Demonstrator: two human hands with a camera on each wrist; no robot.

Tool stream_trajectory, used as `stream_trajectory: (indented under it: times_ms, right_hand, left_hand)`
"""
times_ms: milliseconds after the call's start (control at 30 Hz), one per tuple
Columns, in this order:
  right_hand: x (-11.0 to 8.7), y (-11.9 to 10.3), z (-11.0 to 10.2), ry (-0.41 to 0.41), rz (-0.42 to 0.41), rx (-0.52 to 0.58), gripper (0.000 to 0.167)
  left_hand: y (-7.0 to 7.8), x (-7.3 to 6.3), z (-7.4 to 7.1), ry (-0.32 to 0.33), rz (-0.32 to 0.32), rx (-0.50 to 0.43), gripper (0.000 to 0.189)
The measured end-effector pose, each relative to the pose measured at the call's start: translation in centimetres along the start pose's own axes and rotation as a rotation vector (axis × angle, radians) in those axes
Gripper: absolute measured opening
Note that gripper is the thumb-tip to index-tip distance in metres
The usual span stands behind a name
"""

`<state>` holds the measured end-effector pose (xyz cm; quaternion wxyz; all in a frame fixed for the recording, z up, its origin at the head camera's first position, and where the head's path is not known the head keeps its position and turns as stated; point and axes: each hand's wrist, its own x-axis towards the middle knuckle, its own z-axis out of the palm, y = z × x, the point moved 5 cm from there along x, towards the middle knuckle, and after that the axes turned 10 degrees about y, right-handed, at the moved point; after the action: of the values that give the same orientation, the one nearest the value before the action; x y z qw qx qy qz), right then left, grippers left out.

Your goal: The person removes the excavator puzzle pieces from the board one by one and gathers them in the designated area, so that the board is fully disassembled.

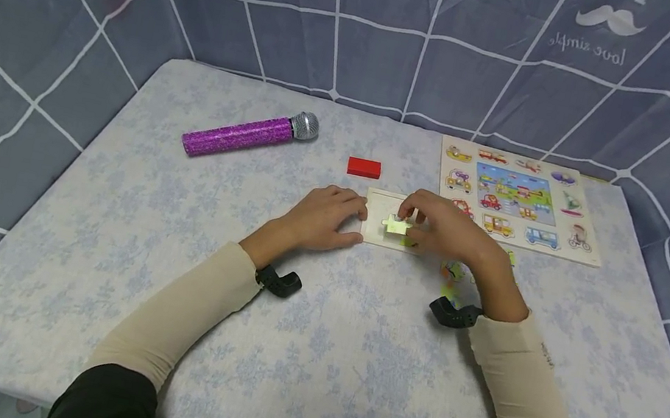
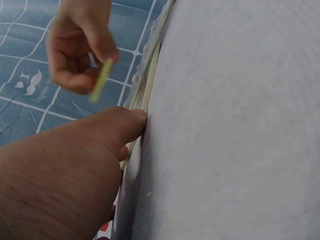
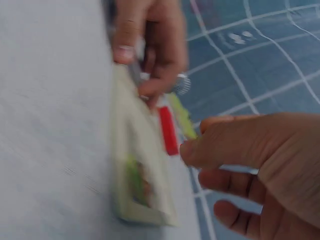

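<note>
A small pale wooden puzzle tray (image 1: 379,202) lies in front of me. My left hand (image 1: 325,218) grips its left side, with the thumb near the front corner and the fingers at the back. Over the tray, my right hand (image 1: 449,229) pinches a yellow-green jigsaw piece (image 1: 397,227) between thumb and index finger. Seen edge-on in the left wrist view, that piece (image 2: 101,82) is raised above the tray. The right wrist view shows a blurred green and brown piece (image 3: 137,180) lying inside the tray's right end.
Several loose colourful pieces (image 1: 453,271) lie right of the tray, partly hidden by my right hand and wrist. Behind them is a larger picture puzzle board (image 1: 584,245). A red block (image 1: 364,168) sits beyond the tray, and a purple glitter microphone (image 1: 240,138) lies back left.
</note>
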<state>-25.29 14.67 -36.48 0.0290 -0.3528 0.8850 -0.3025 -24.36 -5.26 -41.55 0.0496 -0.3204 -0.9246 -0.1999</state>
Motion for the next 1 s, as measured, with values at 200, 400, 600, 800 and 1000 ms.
stream_trajectory:
  times_ms: [200, 400, 600, 800, 1000]
  right_hand:
    - [-3.8, 0.6, -4.1, 0.192, -0.136, 0.024, 0.024]
    - [-10.4, 2.2, -5.3, 0.263, -0.075, -0.036, 0.032]
    - [-15.2, 4.0, -3.8, 0.219, 0.011, 0.038, 0.035]
    - [-16.1, 4.9, -2.5, 0.194, 0.025, 0.087, 0.034]
    - [-16.5, 5.1, -2.2, 0.221, 0.042, 0.063, 0.034]
  left_hand:
    - [0.2, 0.1, 0.3, -0.006, -0.002, -0.003, 0.037]
    - [0.0, 0.0, 0.2, -0.006, -0.009, 0.009, 0.038]
    - [-0.3, 0.1, 0.0, -0.004, -0.013, 0.011, 0.037]
    - [-0.3, 0.1, 0.1, 0.002, -0.009, -0.005, 0.037]
    - [-0.1, 0.2, 0.2, 0.021, 0.012, -0.01, 0.036]
